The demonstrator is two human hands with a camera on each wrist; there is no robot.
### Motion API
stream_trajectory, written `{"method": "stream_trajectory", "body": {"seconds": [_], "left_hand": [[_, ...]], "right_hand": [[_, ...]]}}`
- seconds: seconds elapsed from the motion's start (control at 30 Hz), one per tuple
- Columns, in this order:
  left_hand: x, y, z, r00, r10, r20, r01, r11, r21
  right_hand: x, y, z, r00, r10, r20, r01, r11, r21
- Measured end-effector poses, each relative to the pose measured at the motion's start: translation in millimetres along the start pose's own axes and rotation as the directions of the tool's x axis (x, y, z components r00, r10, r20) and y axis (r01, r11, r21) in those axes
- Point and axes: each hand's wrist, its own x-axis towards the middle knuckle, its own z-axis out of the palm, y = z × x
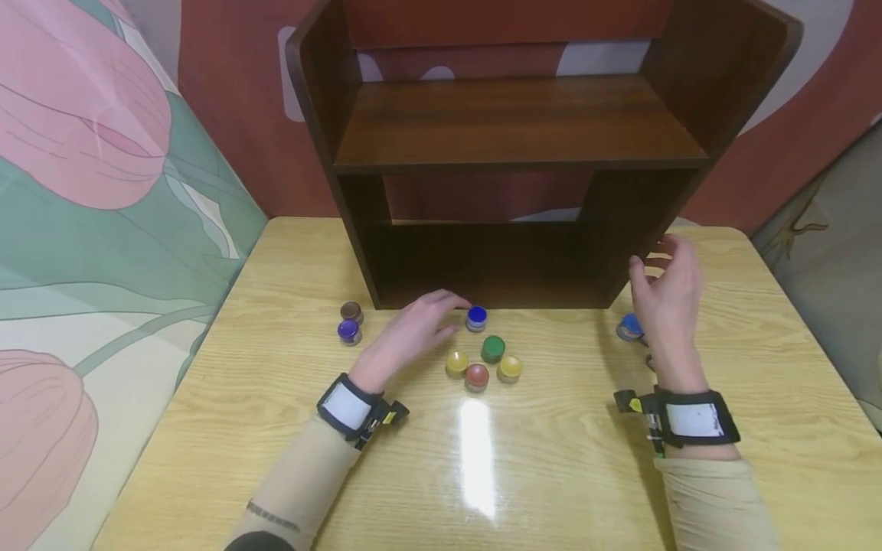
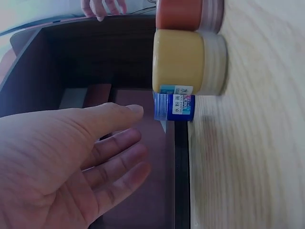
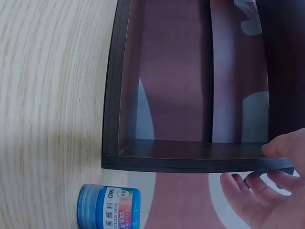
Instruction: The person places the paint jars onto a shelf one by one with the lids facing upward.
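My left hand (image 1: 416, 329) is beside a dark blue paint jar (image 1: 476, 318), fingers loosely extended; whether a fingertip touches its lid is unclear. In the left wrist view, the left hand (image 2: 81, 162) holds nothing, with the blue jar (image 2: 175, 107) beyond the thumb. Near it stand a green jar (image 1: 492, 349), two yellow jars, one left (image 1: 457, 363) and one right (image 1: 510, 369), and a red jar (image 1: 477, 377). My right hand (image 1: 670, 298) is at the right side panel of a dark wooden shelf (image 1: 524, 122), thumb and fingers apart around its edge; contact is unclear.
A lighter blue jar (image 1: 630, 327) stands beside the right wrist, with a dark item (image 1: 650, 362) partly hidden there. Left of the shelf are a brown jar (image 1: 351, 312) and a purple jar (image 1: 349, 331). Patterned walls border the wooden table (image 1: 565, 474).
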Motion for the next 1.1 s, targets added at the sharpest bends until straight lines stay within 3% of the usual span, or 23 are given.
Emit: {"method": "stream_trajectory", "body": {"seconds": [0.47,0.73,1.1], "left_hand": [[21.7,8.4,7.6,0.997,0.027,0.066,-0.025,0.999,-0.028],[24.8,3.9,12.6,0.994,0.024,0.108,-0.017,0.998,-0.064],[30.2,-2.5,20.3,0.994,0.048,0.093,-0.036,0.992,-0.124]], "right_hand": [[5.9,6,3,0.998,-0.059,-0.003,0.059,0.998,0.008],[7.1,9,3,0.998,-0.064,0.03,0.064,0.998,0.01],[6.8,9,4,0.997,-0.067,0.031,0.067,0.998,0.01]]}}
